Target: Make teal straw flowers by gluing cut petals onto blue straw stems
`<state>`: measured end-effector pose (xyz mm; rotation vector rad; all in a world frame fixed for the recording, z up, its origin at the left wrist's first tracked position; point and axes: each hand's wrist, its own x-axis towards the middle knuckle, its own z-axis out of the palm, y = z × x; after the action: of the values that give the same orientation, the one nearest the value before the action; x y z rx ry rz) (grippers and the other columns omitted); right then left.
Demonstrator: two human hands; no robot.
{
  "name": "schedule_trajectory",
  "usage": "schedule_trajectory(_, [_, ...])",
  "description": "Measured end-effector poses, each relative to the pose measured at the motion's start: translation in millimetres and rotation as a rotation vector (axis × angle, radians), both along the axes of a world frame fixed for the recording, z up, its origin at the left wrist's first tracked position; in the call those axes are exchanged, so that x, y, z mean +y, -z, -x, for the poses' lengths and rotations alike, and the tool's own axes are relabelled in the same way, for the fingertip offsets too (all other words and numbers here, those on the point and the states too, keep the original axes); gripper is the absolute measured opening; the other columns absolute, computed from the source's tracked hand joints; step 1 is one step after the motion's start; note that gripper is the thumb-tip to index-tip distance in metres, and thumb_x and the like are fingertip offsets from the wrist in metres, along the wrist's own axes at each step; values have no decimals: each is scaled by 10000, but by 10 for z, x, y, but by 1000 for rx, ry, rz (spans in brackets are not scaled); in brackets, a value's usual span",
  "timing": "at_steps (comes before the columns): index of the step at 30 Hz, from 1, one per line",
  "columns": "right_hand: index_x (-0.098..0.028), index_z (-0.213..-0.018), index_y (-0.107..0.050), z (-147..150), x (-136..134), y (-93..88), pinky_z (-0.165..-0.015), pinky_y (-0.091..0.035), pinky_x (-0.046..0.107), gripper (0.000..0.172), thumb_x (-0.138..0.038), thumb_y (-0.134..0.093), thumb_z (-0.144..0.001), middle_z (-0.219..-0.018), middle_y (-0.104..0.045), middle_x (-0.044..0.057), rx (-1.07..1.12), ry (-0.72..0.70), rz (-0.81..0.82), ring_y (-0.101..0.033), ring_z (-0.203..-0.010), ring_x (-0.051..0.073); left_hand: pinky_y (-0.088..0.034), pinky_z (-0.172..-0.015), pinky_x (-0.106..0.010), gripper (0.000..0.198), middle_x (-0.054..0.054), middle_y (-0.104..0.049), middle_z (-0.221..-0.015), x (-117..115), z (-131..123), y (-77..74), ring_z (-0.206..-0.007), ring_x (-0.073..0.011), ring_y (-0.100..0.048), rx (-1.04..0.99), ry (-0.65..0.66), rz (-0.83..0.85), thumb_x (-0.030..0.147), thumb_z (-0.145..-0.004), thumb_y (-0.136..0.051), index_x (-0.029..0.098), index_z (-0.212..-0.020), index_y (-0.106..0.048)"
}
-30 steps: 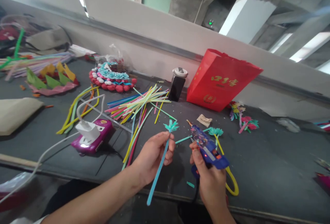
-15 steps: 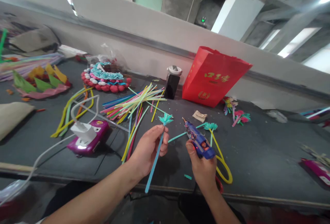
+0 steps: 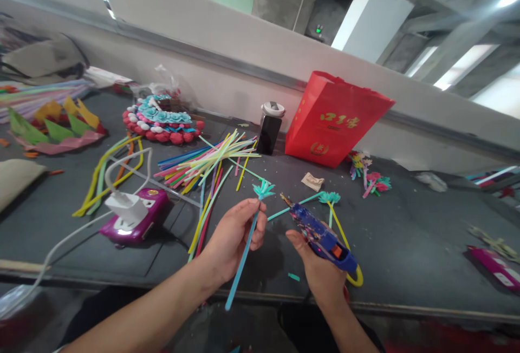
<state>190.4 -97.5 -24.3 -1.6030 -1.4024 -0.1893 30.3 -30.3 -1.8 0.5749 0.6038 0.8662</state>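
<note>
My left hand (image 3: 238,236) pinches a blue stem (image 3: 242,272) just below its teal flower head (image 3: 264,189), the stem slanting down past the palm. In my right hand (image 3: 319,266) is a blue glue gun (image 3: 323,236), its nozzle pointing up and left toward the flower without touching it. Behind the gun, another teal flower (image 3: 329,197) lies on the dark table. A yellow pipe cleaner (image 3: 340,226) runs from near that flower and passes behind the gun.
Colourful pipe cleaners (image 3: 215,161) lie piled mid-table, before a dark bottle (image 3: 270,130) and a red bag (image 3: 337,120). A purple power strip (image 3: 140,220) with a white cable stands at left. Beaded rings (image 3: 162,120) and a paper crown (image 3: 57,128) are farther back.
The glue gun has turned in my right hand, its rear end moving right and down and its nozzle slightly left. My left hand still holds the flower stem, raised about the same.
</note>
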Motion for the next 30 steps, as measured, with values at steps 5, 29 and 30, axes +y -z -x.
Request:
schedule_trajectory(5, [-221, -566, -582, 0, 16, -10, -475, -459, 279, 413, -521, -588, -850, -478, -549, -22, 43, -26, 55, -520, -425, 145, -300, -363, -175, 140, 29, -517, -542, -18, -8, 8, -379, -62, -388, 19, 18, 10, 264, -885, -523, 143, -840, -577])
schedule_trajectory(29, [-199, -658, -716, -34, -5, -28, -444, -452, 265, 410, -593, -648, -747, -475, -598, 1, 115, 10, 291, -538, -437, 162, -257, -336, -171, 147, 28, -530, -488, -54, -19, -26, -334, -65, -366, 160, 22, -88, 286, -855, -521, 164, -780, -554])
schedule_trajectory(30, [-203, -661, -715, -32, -8, -32, -452, -458, 269, 399, -587, -651, -749, -476, -600, 1, 114, 2, 278, -540, -438, 165, -257, -334, -172, 152, 30, -527, -483, -53, -16, -24, -329, -64, -361, 163, 19, -91, 291, -853, -522, 164, -776, -554])
